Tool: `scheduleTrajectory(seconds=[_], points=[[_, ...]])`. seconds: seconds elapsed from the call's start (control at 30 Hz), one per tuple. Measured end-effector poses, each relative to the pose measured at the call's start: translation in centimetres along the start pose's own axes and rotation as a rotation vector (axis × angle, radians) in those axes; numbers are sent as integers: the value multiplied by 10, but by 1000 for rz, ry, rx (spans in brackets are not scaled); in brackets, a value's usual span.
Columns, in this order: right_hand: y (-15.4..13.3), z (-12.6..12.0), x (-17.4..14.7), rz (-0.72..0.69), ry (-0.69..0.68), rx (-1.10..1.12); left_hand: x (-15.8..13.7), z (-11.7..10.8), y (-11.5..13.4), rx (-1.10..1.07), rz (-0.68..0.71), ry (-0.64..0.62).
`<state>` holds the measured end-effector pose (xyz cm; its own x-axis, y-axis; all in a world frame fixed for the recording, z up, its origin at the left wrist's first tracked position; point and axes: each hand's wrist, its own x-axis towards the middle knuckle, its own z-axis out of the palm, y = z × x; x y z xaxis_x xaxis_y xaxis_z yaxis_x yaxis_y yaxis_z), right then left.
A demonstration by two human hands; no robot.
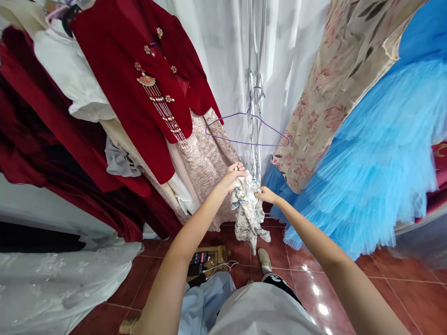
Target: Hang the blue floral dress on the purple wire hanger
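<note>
A bunched white garment with a blue and yellow floral print (pixel 247 204) hangs from both of my hands, its lower end dangling above the floor. My left hand (pixel 236 176) grips its upper left edge with closed fingers. On the other side, my right hand (pixel 267 194) pinches the cloth near its upper right. The garment is crumpled, so its exact kind cannot be made out. Just above my hands a bare purple hanger (pixel 248 122) hangs at a white metal stand (pixel 257 93).
At left hang a dark red velvet jacket (pixel 139 83) and a pinkish textured skirt (pixel 209 163). A floral dress (pixel 314 107) and a blue tulle dress (pixel 366 149) hang at right. On the tiled floor (pixel 314 298) sits a wooden box (pixel 220 256) with a cable.
</note>
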<state>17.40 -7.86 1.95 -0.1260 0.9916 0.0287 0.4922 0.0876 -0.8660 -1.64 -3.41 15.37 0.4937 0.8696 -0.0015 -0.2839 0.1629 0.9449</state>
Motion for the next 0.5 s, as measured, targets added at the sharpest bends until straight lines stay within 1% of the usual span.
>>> scheduleTrajectory(seconds=[0.03,0.1,0.2,0.27,0.33,0.4,0.5], points=[[8,-5,-2,41,32,1,3,-13,-2,51,-13,40],[22,-24,-3,123,106,-7,9,-39,-8,119,-47,107],[33,-67,6,241,197,-32,20,-74,-21,222,-116,157],[33,-98,18,296,236,-55,30,-91,-29,306,-165,170],[29,-129,32,324,260,-82,43,-104,-32,375,-199,183],[19,-158,48,335,264,-105,62,-112,-31,410,-218,199],[1,-195,71,315,241,-100,98,-116,-18,390,-210,229]])
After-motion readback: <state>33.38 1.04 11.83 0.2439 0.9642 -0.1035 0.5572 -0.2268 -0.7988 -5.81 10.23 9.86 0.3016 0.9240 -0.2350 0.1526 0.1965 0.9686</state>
